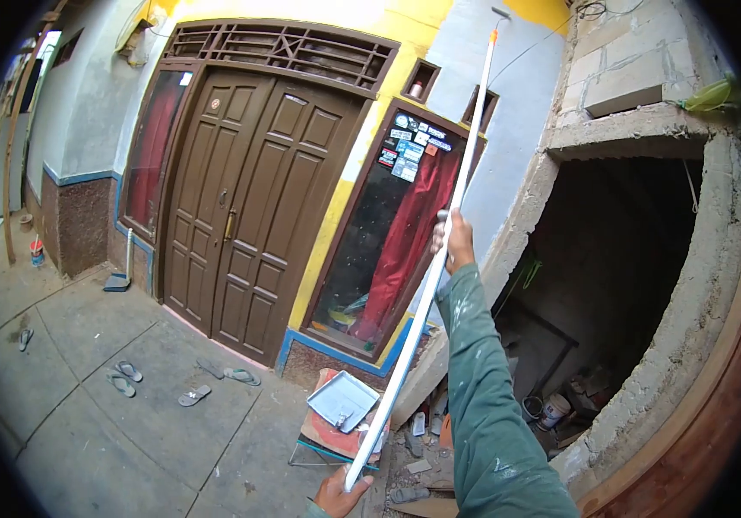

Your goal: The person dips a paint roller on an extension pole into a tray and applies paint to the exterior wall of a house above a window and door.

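Note:
A paint roller on a long white pole (411, 344) slants up from the bottom of the view to the wall. Its roller head (500, 14) is at the top, against the painted wall (517, 82) or very close to it. My right hand (457, 240) is wrapped round the pole partway up, its green sleeve marked with paint. Lower down, my left hand (342, 494) grips the bottom end of the pole. A paint tray (343, 401) with pale paint in it rests on a small reddish stand (319, 429) left of the pole.
Brown double doors (250, 207) and a window with a red curtain (405, 233) face me. At right, a rough concrete opening (699, 259) leads into a dark space with buckets (554, 407). Several sandals (194, 395) and a dustpan (117, 281) lie on the floor.

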The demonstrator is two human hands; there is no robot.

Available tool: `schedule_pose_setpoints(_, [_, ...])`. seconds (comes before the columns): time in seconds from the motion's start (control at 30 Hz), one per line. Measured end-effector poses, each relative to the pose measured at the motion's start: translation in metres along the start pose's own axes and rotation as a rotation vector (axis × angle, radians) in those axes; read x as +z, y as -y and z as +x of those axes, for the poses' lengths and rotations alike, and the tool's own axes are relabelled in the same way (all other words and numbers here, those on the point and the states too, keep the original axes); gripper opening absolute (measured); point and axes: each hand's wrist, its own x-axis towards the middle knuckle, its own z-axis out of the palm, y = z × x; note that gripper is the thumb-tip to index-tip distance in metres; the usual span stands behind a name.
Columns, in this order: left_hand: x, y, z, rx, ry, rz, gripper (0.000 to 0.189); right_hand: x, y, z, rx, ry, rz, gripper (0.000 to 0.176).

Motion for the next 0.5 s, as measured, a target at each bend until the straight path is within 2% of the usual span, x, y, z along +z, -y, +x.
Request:
schedule_pose_setpoints(0.07, [0.002,0.034,-0.035,0.027,-0.074,0.012,0.027,-0.003,-0.028,-0.026,0.027,-0.013,-0.02,0.042])
schedule_pose_setpoints(0.13, [-0.008,0.05,-0.067,-0.11,-0.064,-0.004,0.028,0.001,-0.051,-0.059,0.054,-0.019,-0.014,0.042])
schedule_pose_setpoints(0.17, [-0.014,0.052,-0.083,-0.114,-0.066,-0.004,0.028,0.003,-0.062,-0.076,0.07,-0.021,-0.002,0.041])
schedule_pose_setpoints(0.23, [-0.026,0.045,-0.112,-0.302,-0.007,0.029,0.028,0.008,-0.08,-0.109,0.105,-0.028,0.015,0.04])
schedule_pose_setpoints(0.33, [-0.031,0.095,-0.162,-0.396,-0.049,0.074,0.029,0.013,-0.108,-0.151,0.175,-0.058,0.019,0.04])
schedule_pose_setpoints(0.37, [-0.037,0.094,-0.172,-0.454,-0.019,0.084,0.03,0.016,-0.116,-0.164,0.175,-0.055,0.018,0.04])
schedule_pose_setpoints(0.5, [-0.047,0.124,-0.22,-0.386,-0.096,0.061,0.031,0.028,-0.144,-0.219,0.2,-0.071,-0.01,0.038])
